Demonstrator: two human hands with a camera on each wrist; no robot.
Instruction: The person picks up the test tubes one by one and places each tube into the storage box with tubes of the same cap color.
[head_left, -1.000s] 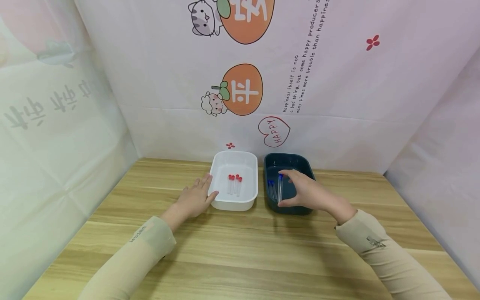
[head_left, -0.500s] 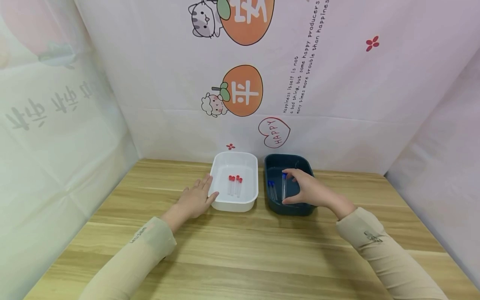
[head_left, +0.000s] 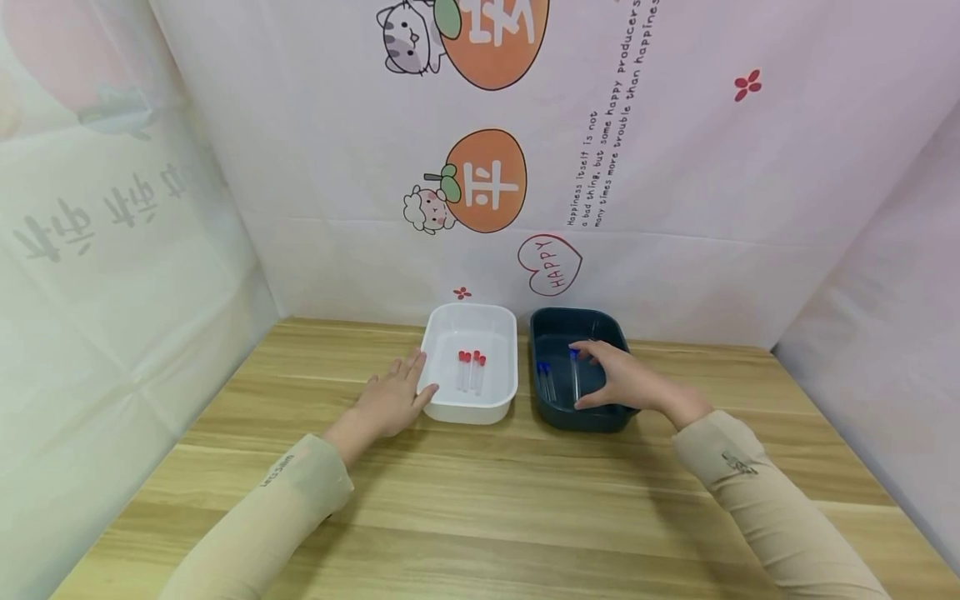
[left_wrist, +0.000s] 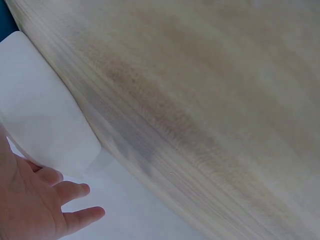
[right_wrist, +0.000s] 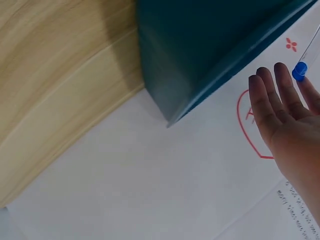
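Note:
Over the dark teal tray [head_left: 542,410] my right hand [head_left: 626,379] pinches a blue-capped test tube [head_left: 576,379] lengthwise, a finger at its cap and the thumb at its lower end. The right wrist view shows the blue cap [right_wrist: 299,71] against a fingertip. Other blue-capped tubes [head_left: 547,382] lie at the left inside that tray. My left hand [head_left: 390,398] rests against the left side of the white tray [head_left: 468,412], fingers extended; the left wrist view has them beside the tray's wall [left_wrist: 45,105]. Several red-capped test tubes [head_left: 471,372] lie in a row inside the white tray.
Both trays stand side by side at the back of the wooden table [head_left: 480,500], a narrow gap between them. A printed white cloth [head_left: 637,275] hangs right behind them, with more cloth along the left and right sides.
The right hand has carried the blue-capped tube a little to the right, from the tray's left part toward its middle. The left hand has stayed in place.

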